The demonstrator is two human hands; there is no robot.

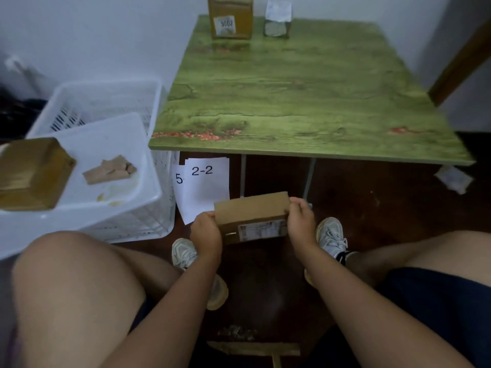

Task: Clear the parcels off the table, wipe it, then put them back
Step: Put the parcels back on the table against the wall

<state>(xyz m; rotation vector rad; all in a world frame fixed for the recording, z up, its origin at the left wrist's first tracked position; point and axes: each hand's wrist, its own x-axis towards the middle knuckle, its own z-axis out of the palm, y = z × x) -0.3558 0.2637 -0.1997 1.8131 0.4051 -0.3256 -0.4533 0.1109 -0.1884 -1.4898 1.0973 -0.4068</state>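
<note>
I hold a flat brown cardboard parcel (251, 216) with a white label low in front of me, below the near edge of the green table (305, 102). My left hand (206, 232) grips its left end and my right hand (301, 221) grips its right end. On the far edge of the table stand a tall brown parcel (230, 17) with a label and a small grey-and-white parcel (277, 19). Another brown parcel (32, 173) sits at the left on a white tray (111, 144).
The white tray rests on a white plastic crate (106, 102) left of the table and also holds a small tan piece of cardboard (110, 170). Paper sheets marked 2-2 (203, 187) hang under the table. A white packet (453, 179) lies on the dark floor at right.
</note>
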